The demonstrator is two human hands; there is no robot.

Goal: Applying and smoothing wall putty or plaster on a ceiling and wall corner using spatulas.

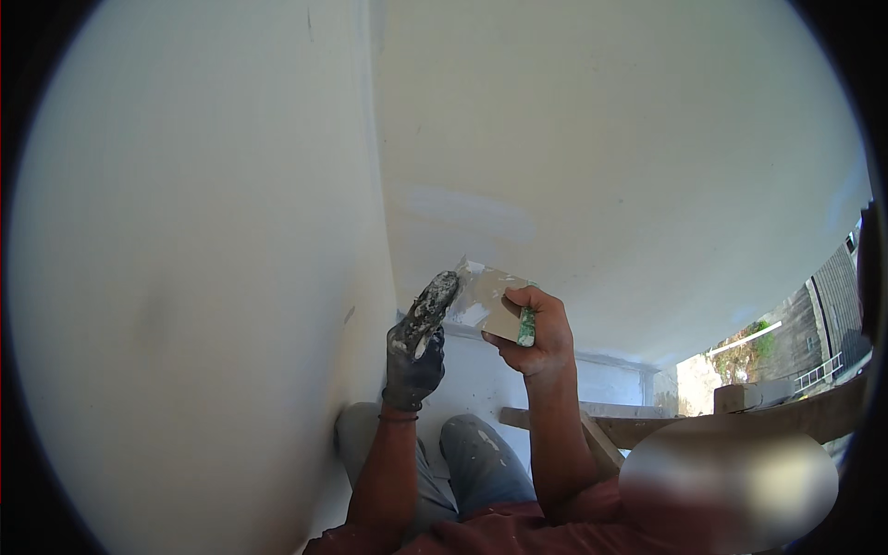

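My left hand (414, 370), in a dark glove, is closed around the putty-caked dark handle (431, 305) of a scraper, held upright at the middle of the view. Its thin blade (462, 270) meets the left side of a small flat tan board (490, 310) smeared with white putty, with a green edge at the right. My bare right hand (546, 328) grips that board by its right side, thumb on the face. A pale wall surface (610, 139) with a bluish-white patch (462, 203) spreads behind both tools.
A white wall (185, 231) runs along my left, forming a corner with the cream surface. Wooden beams (647, 430) cross at my right, with a short block (740, 396) on them. Beyond lie outdoor ground (749, 361) with plants and a ladder (819, 370). A blurred oval covers the lower right.
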